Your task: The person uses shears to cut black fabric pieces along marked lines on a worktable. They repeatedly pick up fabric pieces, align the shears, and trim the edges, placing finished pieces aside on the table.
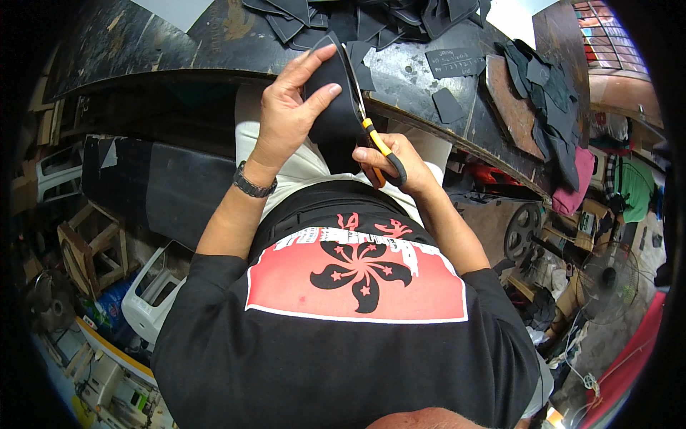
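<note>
My left hand (296, 104) pinches a black sheet piece (332, 89) between thumb and fingers, holding it up at the table's near edge. Whether the sheet is leather or another material I cannot tell. In my right hand (404, 161) is a pair of scissors (373, 136) with yellow and black handles, my fingers wrapped round the grips. The blades point away from me and lie along the right edge of the black piece. How far apart the blades stand is hard to make out.
A dark worn table (407, 68) spans the far side. On it lie a heap of black cut pieces (371, 18), a marked black piece (455, 63), a small black piece (448, 106) and a brown board (511, 104) with black scraps. A white stool (153, 289) and a fan (607, 279) stand beside me.
</note>
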{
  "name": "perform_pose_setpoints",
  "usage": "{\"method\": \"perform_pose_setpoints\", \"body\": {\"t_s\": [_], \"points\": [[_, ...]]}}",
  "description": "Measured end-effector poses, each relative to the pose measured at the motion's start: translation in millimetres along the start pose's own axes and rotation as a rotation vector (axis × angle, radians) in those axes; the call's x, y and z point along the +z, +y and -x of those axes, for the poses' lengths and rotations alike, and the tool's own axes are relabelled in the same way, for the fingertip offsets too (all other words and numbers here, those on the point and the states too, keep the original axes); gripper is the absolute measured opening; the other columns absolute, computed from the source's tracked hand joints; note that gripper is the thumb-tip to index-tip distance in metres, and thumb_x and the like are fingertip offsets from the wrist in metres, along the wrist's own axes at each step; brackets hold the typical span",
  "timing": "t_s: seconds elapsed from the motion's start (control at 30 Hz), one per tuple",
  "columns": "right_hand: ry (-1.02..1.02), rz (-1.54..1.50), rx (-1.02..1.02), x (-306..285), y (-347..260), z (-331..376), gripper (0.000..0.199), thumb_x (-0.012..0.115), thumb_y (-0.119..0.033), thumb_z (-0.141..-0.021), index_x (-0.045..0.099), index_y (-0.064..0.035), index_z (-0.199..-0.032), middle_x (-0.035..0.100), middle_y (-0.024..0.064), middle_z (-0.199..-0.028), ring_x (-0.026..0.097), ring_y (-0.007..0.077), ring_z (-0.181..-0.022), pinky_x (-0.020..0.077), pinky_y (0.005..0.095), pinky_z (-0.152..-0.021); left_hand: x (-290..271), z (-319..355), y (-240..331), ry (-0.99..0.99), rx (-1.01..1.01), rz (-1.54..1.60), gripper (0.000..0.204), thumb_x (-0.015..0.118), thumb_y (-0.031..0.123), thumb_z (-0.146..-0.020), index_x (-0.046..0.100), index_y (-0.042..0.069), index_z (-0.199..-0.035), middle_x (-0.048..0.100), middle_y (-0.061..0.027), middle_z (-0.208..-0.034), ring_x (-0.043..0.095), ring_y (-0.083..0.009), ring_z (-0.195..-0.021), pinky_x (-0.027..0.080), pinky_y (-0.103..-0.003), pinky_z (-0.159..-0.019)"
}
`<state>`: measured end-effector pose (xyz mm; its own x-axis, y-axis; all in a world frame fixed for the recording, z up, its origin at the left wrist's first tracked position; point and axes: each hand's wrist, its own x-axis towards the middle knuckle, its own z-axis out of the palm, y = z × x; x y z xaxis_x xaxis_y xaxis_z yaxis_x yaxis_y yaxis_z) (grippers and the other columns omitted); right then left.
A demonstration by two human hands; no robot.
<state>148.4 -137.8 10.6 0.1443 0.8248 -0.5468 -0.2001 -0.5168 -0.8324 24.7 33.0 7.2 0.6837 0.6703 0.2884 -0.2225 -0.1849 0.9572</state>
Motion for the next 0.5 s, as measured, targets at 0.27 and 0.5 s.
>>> {"method": "perform_pose_setpoints", "body": {"t_s": [0.27, 0.5], "points": [[0.024, -0.055, -0.052, 6.4, 2.2, -1.0, 0.032, 0.07, -0.03, -0.088, 0.056, -0.0051, -0.073, 0.051, 0.0011, -0.054, 0.047, 0.0087, -0.042, 0.0352, 0.0226, -0.04, 2.6, 1.9, 1.4, -0.015, 0.007, 0.005, 0.053, 0.071, 0.001, -0.085, 0.055, 0.002, -0.135, 0.055, -0.0116, -0.136, 0.049, -0.0196, -0.128, 0.035, -0.031, -0.11], [0.058, 0.024, -0.003, 4.2, -1.1, 8.8, 0.031, 0.072, -0.026, -0.087, 0.057, -0.0033, -0.073, 0.05, 0.0004, -0.05, 0.046, 0.0086, -0.039, 0.0339, 0.0235, -0.037, -0.1, 2.4, 0.2, -0.032, 0.002, -0.007, 0.055, 0.071, 0.001, -0.084, 0.053, 0.002, -0.136, 0.053, -0.0116, -0.138, 0.049, -0.0198, -0.128, 0.036, -0.031, -0.109]]}}
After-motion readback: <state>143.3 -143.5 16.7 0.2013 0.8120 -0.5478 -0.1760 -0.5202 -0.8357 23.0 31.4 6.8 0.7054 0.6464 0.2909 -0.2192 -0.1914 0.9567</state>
